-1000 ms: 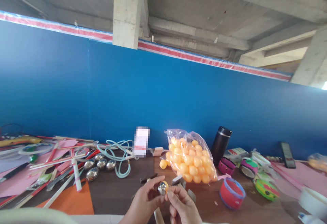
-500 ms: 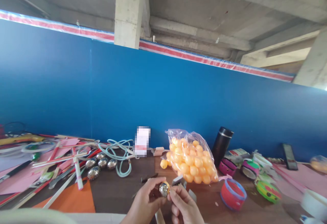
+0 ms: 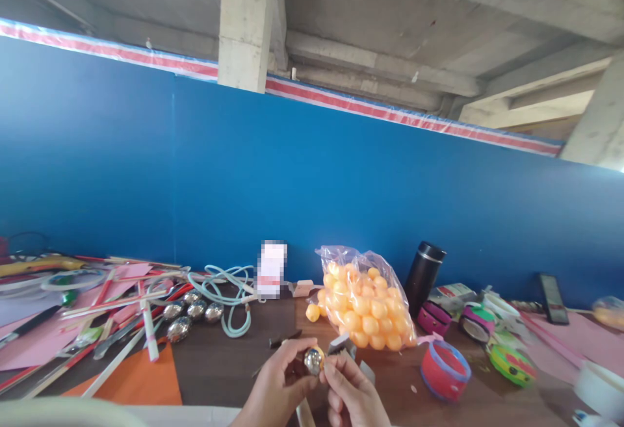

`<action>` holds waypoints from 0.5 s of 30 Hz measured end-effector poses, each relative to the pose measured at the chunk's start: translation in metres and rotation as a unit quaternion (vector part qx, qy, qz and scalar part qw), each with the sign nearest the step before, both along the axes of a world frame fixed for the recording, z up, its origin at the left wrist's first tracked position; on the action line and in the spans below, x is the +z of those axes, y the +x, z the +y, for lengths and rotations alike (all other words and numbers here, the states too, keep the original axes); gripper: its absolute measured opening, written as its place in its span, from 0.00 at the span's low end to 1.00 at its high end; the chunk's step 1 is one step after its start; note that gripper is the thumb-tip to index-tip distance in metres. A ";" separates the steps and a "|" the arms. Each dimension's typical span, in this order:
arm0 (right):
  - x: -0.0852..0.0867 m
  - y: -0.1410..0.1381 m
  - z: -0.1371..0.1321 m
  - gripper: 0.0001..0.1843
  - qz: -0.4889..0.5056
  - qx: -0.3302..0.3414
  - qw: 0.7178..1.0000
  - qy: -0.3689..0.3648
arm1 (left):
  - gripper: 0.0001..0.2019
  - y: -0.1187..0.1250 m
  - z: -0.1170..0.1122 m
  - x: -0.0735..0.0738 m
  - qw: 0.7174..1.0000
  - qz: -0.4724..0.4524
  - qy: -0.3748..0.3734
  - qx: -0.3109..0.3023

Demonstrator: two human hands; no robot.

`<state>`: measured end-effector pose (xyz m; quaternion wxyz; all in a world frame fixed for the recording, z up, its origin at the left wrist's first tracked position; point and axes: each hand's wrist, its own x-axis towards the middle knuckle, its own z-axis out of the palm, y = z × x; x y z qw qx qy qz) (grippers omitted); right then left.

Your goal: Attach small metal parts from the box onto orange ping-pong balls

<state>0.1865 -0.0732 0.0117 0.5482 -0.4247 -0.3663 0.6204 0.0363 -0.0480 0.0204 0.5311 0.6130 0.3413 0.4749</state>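
Low in the middle of the view, my left hand (image 3: 277, 381) and my right hand (image 3: 351, 394) pinch one small ball (image 3: 312, 360) between their fingertips. The ball is orange and partly covered in shiny silver foil. Both hands are closed on it, just above the dark brown table (image 3: 219, 362). Right behind them stands a clear plastic bag of orange balls (image 3: 363, 307), with one loose orange ball (image 3: 312, 312) beside it. Several silver-wrapped balls (image 3: 188, 316) lie to the left.
A black flask (image 3: 422, 277), rolls of coloured tape (image 3: 443, 368), a phone (image 3: 553, 297) and pink paper fill the right side. Sticks, pink and orange paper (image 3: 136, 381), and a pale green cord (image 3: 224, 294) clutter the left. A blue wall (image 3: 312, 180) backs the table.
The hands and the ball stay almost where they were; the view shifted slightly between the earliest frame and now.
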 end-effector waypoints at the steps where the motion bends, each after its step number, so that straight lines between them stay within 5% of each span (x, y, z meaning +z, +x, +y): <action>1: 0.000 0.000 0.000 0.19 0.002 -0.002 1.000 0.003 | 0.20 0.000 0.000 0.000 1.000 0.002 -0.002 0.001; 15: 0.003 -0.002 -0.002 0.18 0.021 -0.004 1.000 0.009 | 0.20 0.000 -0.002 0.003 1.000 0.004 -0.008 0.001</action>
